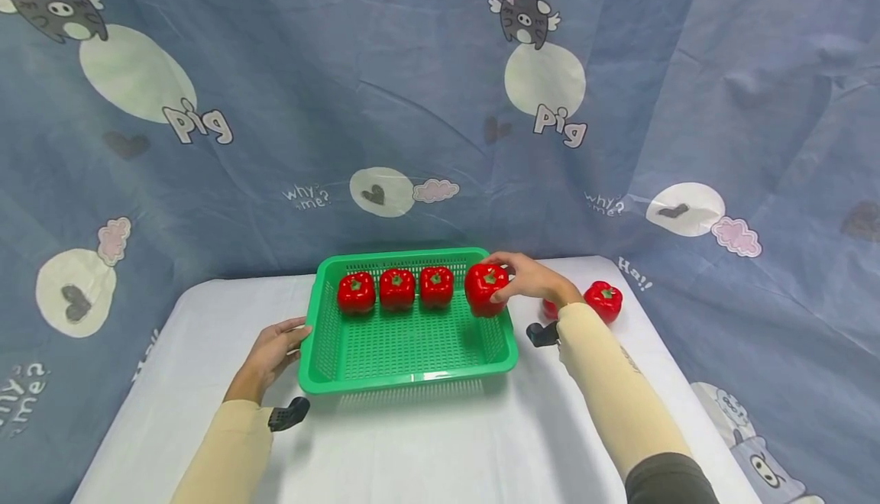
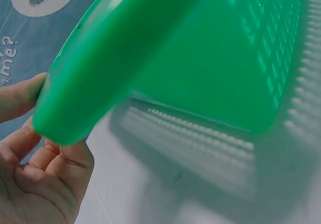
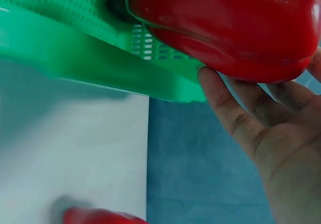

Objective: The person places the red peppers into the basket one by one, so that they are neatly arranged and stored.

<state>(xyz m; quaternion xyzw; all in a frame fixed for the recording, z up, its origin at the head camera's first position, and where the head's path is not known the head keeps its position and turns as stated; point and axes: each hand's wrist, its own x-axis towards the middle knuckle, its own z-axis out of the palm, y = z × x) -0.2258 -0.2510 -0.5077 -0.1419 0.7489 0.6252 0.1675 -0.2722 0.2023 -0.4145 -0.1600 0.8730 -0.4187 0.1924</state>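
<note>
A red bell pepper (image 1: pixel 485 290) is in my right hand (image 1: pixel 528 278), above the right end of the green plastic basket (image 1: pixel 412 383). In the right wrist view, the fingers (image 3: pixel 225 101) curl against the side of the pepper (image 3: pixel 225 28). Three more red bell peppers (image 1: pixel 396 289) stand in a row along the basket's back wall. My left hand (image 1: pixel 273 347) holds the basket's left rim. In the left wrist view, its thumb (image 2: pixel 22 97) lies on the outer side of the rim (image 2: pixel 75 108), with the other fingers under it.
Right of the basket, two red bell peppers lie on the white table (image 1: pixel 426 450); one pepper (image 1: pixel 603 302) shows fully, the other (image 1: pixel 550 310) is partly hidden by my right wrist. A blue printed cloth (image 1: pixel 440 107) hangs behind the table.
</note>
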